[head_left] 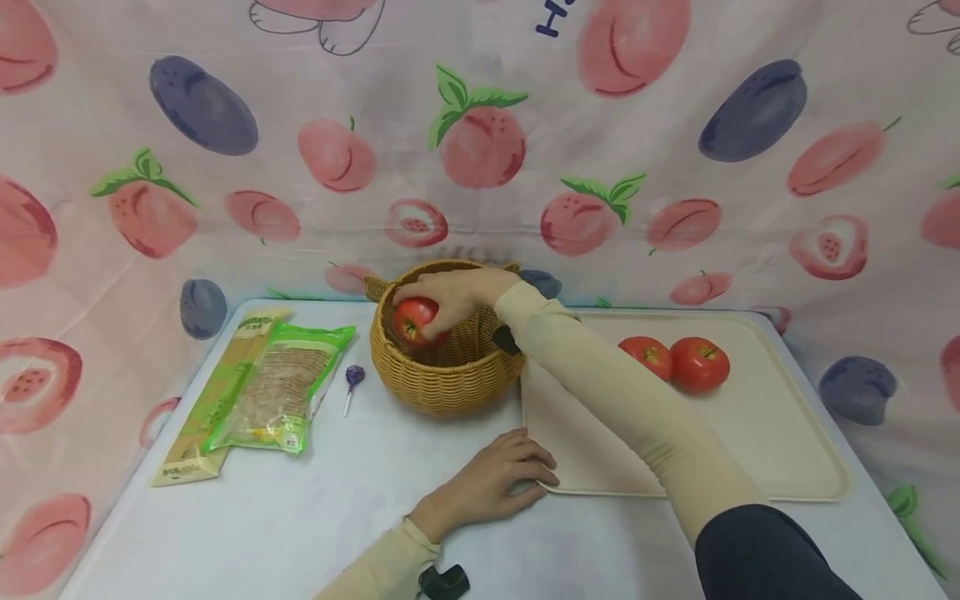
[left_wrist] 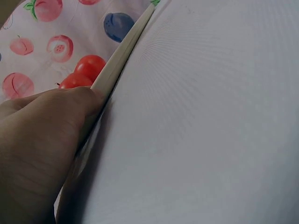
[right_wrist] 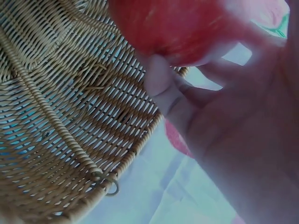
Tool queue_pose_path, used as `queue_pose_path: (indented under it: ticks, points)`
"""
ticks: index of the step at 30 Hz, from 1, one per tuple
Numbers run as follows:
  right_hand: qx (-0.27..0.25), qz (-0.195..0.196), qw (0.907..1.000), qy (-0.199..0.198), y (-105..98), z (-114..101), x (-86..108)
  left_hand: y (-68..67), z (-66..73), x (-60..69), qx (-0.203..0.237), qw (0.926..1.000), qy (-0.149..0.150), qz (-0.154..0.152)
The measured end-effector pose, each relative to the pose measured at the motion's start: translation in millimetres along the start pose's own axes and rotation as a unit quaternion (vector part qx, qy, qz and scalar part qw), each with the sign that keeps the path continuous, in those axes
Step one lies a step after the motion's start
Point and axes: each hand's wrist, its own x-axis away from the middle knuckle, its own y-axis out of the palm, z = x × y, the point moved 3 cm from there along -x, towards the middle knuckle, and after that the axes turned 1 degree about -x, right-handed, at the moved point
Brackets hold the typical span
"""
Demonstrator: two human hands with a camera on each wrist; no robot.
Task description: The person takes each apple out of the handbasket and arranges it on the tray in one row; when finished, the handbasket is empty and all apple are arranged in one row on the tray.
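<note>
A red apple (head_left: pixel 415 321) is in my right hand (head_left: pixel 457 296), which reaches over the rim of the brown wicker basket (head_left: pixel 450 392). My thumb and fingers grip the apple inside the basket's left part; the right wrist view shows the thumb pressed against the apple (right_wrist: pixel 173 28) and the woven wall (right_wrist: pixel 93 88) beside it. My left hand (head_left: pixel 495 479) rests at the near left corner of a beige tray (head_left: pixel 780 442). In the left wrist view, this hand (left_wrist: pixel 42 135) touches the tray's rim (left_wrist: pixel 122 53). Two red apples (head_left: pixel 701 365) lie together on the tray, one partly hidden by my right sleeve.
Left of the basket, a purple-wrapped lollipop (head_left: pixel 354 379) lies on the white table. Farther left, a clear and green food packet (head_left: pixel 273 387) overlaps a long yellow-green packet (head_left: pixel 198 425). A fruit-print cloth (head_left: pixel 480 200) hangs behind the table.
</note>
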Motion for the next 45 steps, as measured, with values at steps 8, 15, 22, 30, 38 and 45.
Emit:
queue_pose_path:
  ticks: [8, 15, 22, 30, 38, 45]
  points:
    - [-0.051, 0.054, 0.9973, 0.004, 2, 10, 22.8, 1.6, -1.1, 0.9, 0.002, 1.0, 0.0, -0.004]
    - [-0.06, 0.104, 0.9928, -0.009, -2, 11, 42.5, 2.7, -1.2, 1.4, 0.016, 0.9997, -0.016, -0.011]
    - [-0.085, 0.134, 0.9873, 0.007, -3, 14, 62.0, 3.3, -0.4, 1.1, 0.023, 0.9995, -0.019, -0.011]
    - [-0.118, 0.204, 0.9719, 0.008, 3, 26, 83.6, 3.8, -1.6, 2.4, 0.022, 0.9992, -0.028, -0.02]
    - [-0.178, 0.253, 0.9508, 0.002, 13, 38, 102.0, 3.7, -2.1, 2.6, 0.026, 0.9989, -0.03, -0.024]
    - [-0.252, 0.31, 0.9168, -0.016, 23, 49, 117.3, 2.8, -2.4, 2.4, 0.022, 0.9991, -0.027, -0.025]
